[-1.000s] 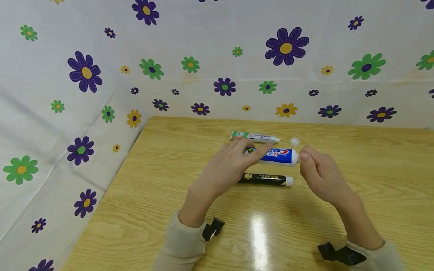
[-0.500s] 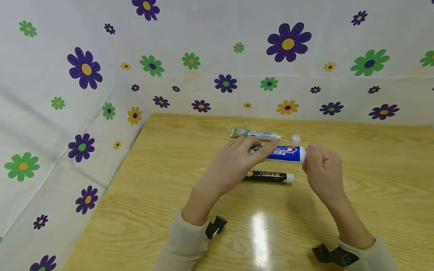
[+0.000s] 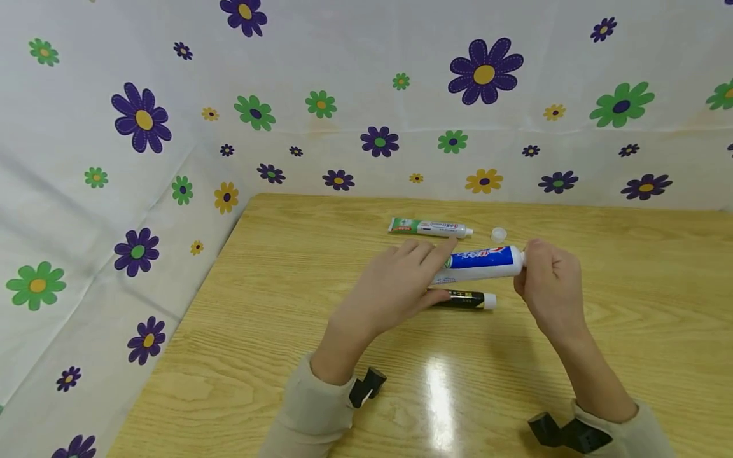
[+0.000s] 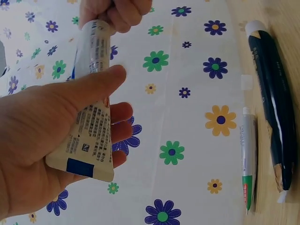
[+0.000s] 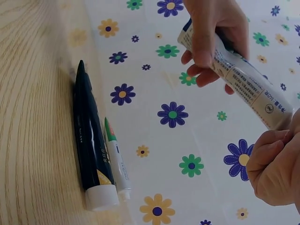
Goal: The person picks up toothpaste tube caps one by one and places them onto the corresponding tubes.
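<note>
A blue-and-white toothpaste tube [image 3: 483,261] is held between my two hands above the table, its right end slightly raised. My left hand [image 3: 389,286] grips the body near the flat crimped end, thumb across the printed back [image 4: 93,122] in the left wrist view. My right hand [image 3: 552,283] is curled around the nozzle end, which its fingers hide. Beyond the held tube lies a small green-and-white toothpaste tube [image 3: 432,228], with a loose white cap [image 3: 499,235] to its right. Nearer me lies a black toothpaste tube [image 3: 466,299] with a white cap, partly covered by my left hand.
The wood-grain table [image 3: 240,331] reaches back to a white flower-print cloth [image 3: 343,76], which also hangs along the left side. Black camera mounts [image 3: 366,387] sit on both wrists.
The tube has turned in my left hand, showing more white side, and its right end has tipped up. My left thumb now shows lower. My right hand has shifted right and turned more upright.
</note>
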Demonstrator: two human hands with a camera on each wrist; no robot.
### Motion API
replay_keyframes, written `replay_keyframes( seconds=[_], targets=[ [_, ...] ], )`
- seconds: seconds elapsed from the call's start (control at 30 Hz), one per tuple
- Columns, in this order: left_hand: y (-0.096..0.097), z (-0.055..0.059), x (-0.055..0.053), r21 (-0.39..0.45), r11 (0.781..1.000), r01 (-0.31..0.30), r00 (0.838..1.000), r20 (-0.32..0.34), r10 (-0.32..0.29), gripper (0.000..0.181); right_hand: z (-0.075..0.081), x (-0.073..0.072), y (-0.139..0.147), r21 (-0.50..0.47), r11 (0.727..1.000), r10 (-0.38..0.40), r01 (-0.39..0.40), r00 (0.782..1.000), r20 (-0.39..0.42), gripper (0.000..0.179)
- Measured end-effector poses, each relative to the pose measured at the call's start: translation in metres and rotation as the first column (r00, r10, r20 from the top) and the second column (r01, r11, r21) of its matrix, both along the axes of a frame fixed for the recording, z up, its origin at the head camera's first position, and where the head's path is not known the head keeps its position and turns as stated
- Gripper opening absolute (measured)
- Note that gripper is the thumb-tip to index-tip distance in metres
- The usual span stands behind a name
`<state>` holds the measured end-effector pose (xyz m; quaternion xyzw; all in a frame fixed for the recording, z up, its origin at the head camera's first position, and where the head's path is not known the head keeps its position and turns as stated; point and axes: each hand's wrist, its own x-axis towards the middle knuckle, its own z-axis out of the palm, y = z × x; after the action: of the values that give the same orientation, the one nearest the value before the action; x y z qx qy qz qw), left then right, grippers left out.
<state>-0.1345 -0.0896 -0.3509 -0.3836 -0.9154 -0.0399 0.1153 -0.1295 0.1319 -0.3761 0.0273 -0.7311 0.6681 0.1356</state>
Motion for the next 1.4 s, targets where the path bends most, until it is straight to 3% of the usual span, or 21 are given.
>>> replay_keyframes(
  seconds=[0.2, 0.43, 0.53, 0.63, 0.73, 0.8, 0.87, 1.03, 1.13, 1.27, 1.4],
  targets=[
    [0.003, -0.002, 0.001, -0.023, 0.998, -0.063, 0.997, -0.050, 0.061, 0.058, 0.003, 0.001, 0.000, -0.035, 0.999, 0.024, -0.022, 0.999, 0.035, 0.043],
    [-0.003, -0.008, -0.007, 0.044, 0.999, -0.020, 0.995, -0.094, 0.025, 0.054, 0.002, -0.002, 0.004, -0.017, 1.000, 0.017, -0.016, 0.998, 0.063, 0.045],
    [-0.011, -0.007, -0.012, 0.097, 0.995, -0.027, 1.000, -0.007, 0.027, 0.053, 0.002, -0.004, 0.008, -0.041, 0.999, 0.012, -0.010, 0.999, 0.052, 0.047],
    [-0.023, -0.004, -0.013, 0.180, 0.979, -0.090, 0.982, 0.179, 0.058, 0.058, 0.002, -0.006, 0.013, -0.103, 0.995, 0.020, -0.017, 0.999, 0.032, 0.047],
    [-0.034, -0.001, -0.014, 0.278, 0.943, -0.184, 0.925, 0.372, 0.071, 0.065, 0.002, -0.008, 0.017, -0.146, 0.989, 0.038, -0.037, 0.999, 0.010, 0.048],
    [-0.039, -0.001, -0.016, 0.350, 0.911, -0.216, 0.889, 0.456, 0.036, 0.064, 0.002, -0.009, 0.018, -0.151, 0.987, 0.050, -0.050, 0.999, 0.000, 0.047],
    [-0.042, -0.003, -0.019, 0.437, 0.873, -0.218, 0.865, 0.501, -0.035, 0.060, 0.001, -0.009, 0.018, -0.145, 0.987, 0.067, -0.068, 0.998, -0.009, 0.047],
    [-0.046, -0.013, -0.029, 0.624, 0.750, -0.220, 0.808, 0.548, -0.219, 0.049, -0.002, -0.012, 0.016, -0.138, 0.984, 0.108, -0.110, 0.994, -0.025, 0.043],
    [-0.046, -0.017, -0.033, 0.655, 0.713, -0.250, 0.795, 0.560, -0.235, 0.048, -0.005, -0.014, 0.016, -0.123, 0.987, 0.106, -0.107, 0.994, -0.020, 0.040],
    [-0.043, -0.026, -0.039, 0.637, 0.711, -0.298, 0.798, 0.575, -0.181, 0.051, -0.012, -0.017, 0.016, -0.029, 0.999, 0.041, -0.041, 0.999, -0.010, 0.042],
    [-0.039, -0.033, -0.043, 0.620, 0.665, -0.417, 0.758, 0.641, -0.122, 0.053, -0.019, -0.018, 0.014, 0.131, 0.991, 0.004, -0.008, 0.999, 0.036, 0.045]
  ],
)
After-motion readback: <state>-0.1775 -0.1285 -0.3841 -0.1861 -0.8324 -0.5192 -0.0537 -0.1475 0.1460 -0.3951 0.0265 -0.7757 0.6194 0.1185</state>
